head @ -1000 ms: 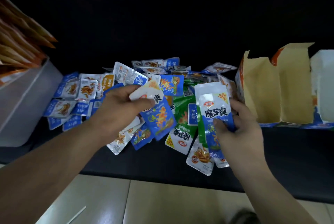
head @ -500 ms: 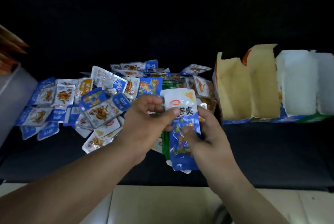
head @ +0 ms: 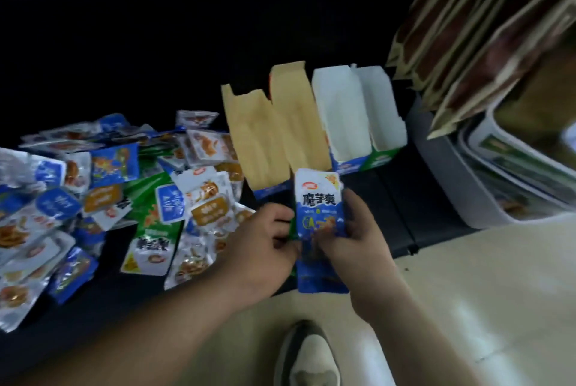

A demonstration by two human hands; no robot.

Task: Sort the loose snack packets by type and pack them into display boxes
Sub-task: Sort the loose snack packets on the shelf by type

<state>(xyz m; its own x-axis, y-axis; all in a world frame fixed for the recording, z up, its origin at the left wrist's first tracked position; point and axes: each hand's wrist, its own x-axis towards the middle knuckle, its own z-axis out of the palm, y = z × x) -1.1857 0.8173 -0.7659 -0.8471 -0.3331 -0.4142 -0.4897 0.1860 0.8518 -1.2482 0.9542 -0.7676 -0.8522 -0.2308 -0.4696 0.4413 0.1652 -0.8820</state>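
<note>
Pile (head: 109, 198) of loose packets, blue, green and white, spread over the dark shelf (head: 389, 198) at far left to centre. L forearm comes in from lower left, angled up and right. L hand (head: 261, 245) has wrist straight, knuckles up, fingers curled in and pinching the left edge of the stack (head: 318, 208). The stack is blue packets w/ white tops, held upright btwn both hands, above the shelf's front edge, just in front of the brown box (head: 271, 136); exact count can't tell. R forearm comes from bottom right. R hand (head: 358, 239) grips the stack's right edge, thumb on front, fingers behind. White box (head: 358, 117) is beside the brown box, on its right, both open-topped. Grey bin (head: 442, 173) at far right, brown bags (head: 483, 27) above it. Shoe (head: 308, 357) on pale floor (head: 483, 292) below the hands.
</note>
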